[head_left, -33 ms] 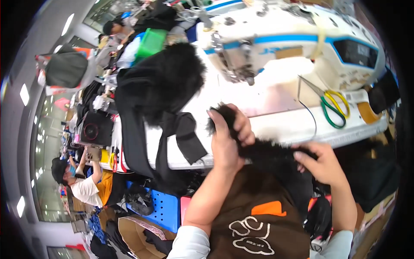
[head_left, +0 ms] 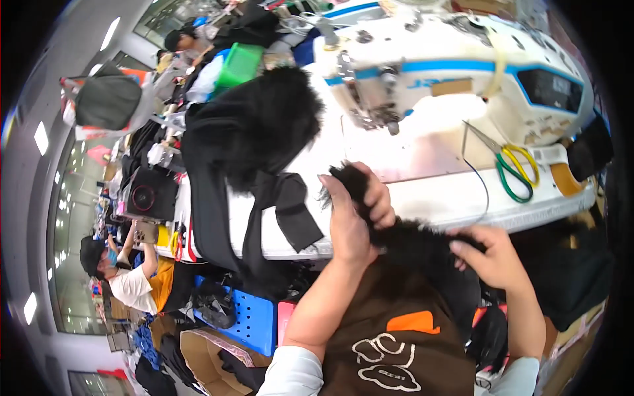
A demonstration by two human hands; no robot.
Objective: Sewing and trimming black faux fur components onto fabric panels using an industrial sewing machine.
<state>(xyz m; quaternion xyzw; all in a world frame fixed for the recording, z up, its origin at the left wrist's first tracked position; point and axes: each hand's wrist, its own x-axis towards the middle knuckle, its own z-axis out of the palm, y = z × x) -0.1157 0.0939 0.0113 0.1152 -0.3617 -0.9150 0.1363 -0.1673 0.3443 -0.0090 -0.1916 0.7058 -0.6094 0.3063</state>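
A strip of black faux fur (head_left: 416, 237) stretches between my two hands, just off the front edge of the sewing table. My left hand (head_left: 356, 214) is closed round one end, with a tuft of fur standing out above the thumb. Thumb and fingers of my right hand (head_left: 485, 254) pinch the other end. Beyond my left hand, a black garment (head_left: 231, 125) with a big furry part and hanging fabric straps is spread over the white table (head_left: 429, 181). The white and blue sewing machine (head_left: 436, 72) stands at the back, its needle area ahead of my hands.
Scissors with green and yellow handles (head_left: 518, 173) lie on the table at right, near a tape roll (head_left: 566, 178). A green basket (head_left: 241, 65) is at the back left. Below the table edge are a blue perforated stool (head_left: 254, 323) and a cardboard box (head_left: 198, 360). A co-worker (head_left: 132, 284) is at far left.
The view has shifted slightly, so the table and machine appear a little further right. Both hands keep their hold on the fur strip, almost unmoved.
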